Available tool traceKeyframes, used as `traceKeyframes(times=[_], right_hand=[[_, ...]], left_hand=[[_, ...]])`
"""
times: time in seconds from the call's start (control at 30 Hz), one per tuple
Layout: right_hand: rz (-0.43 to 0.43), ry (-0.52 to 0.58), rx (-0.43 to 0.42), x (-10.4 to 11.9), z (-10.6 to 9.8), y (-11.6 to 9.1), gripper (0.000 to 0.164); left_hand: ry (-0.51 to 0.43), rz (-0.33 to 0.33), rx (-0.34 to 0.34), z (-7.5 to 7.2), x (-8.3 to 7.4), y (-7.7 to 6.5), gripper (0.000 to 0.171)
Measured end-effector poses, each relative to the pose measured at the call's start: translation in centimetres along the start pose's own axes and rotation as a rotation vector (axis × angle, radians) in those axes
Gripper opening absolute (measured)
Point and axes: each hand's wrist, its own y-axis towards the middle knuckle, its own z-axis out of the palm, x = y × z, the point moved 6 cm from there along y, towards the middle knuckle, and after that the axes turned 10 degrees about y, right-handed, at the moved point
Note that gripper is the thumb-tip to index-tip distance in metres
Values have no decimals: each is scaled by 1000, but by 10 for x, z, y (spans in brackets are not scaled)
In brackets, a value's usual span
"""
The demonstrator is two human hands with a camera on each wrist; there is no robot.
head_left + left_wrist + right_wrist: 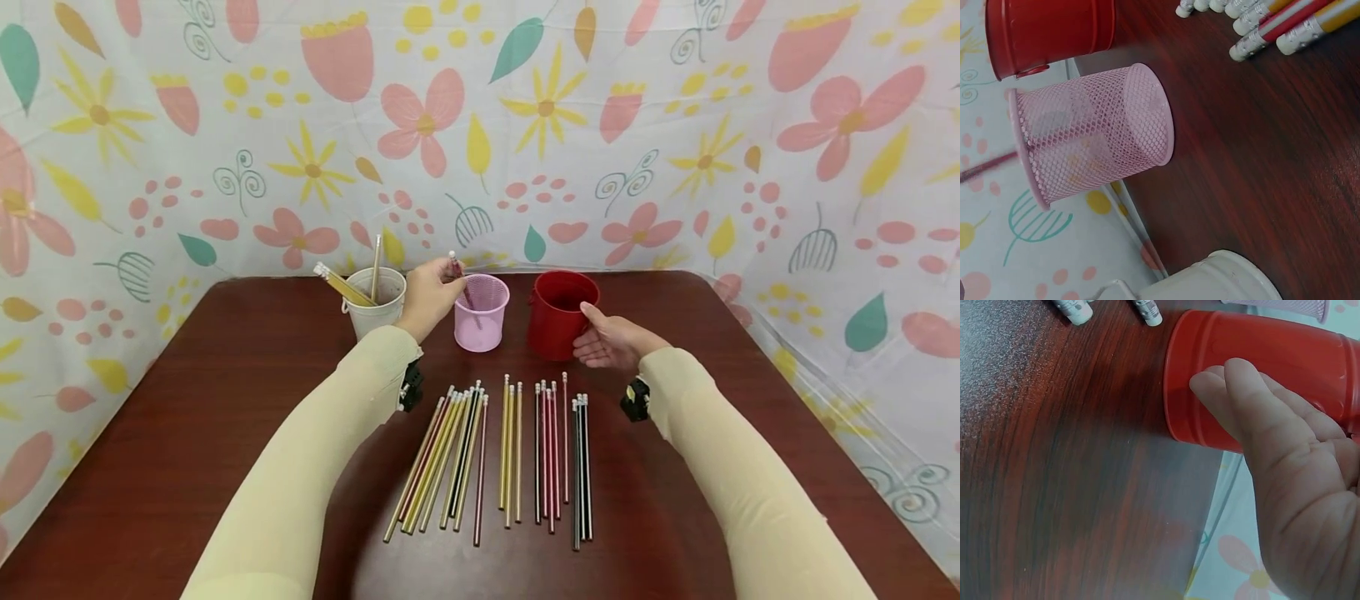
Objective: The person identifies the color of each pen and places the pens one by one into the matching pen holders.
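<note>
My left grip (432, 293) pinches a dark red pencil (988, 166) near its eraser end; the pencil's lower part is tilted inside the pink mesh cup (483, 335). This cup looks light to me, so it could tip if the pencil pushes its wall, because no hand supports it. My right grip (613, 340), fingers extended beside the red bucket (550, 333), could knock that by carelessness.

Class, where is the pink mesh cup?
In the head view, the pink mesh cup stands near the back of the table, between the white bucket at left and red bucket at right.
</note>
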Motion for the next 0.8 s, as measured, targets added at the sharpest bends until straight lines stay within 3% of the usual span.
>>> traceKeyframes(times=[0.1,0.2,0.33,0.43,0.6,0.8], right_hand=[[6,-17,7,-1,1,1,88],[6,-25,16,-2,1,0,89],[4,-22,31,-1,2,0,90],[2,-22,33,0,1,-1,89],[-8,-27,31,4,1,-2,89],[-7,-31,41,5,3,-2,90]], left_hand=[[103,46,44,3,-1,-2,14],[154,89,45,3,-1,-3,16],[190,71,36,3,5,-5,16],[175,35,53,3,11,-6,16],[71,-28,74,3,19,-6,21],[9,-126,52,0,33,-8,19]])
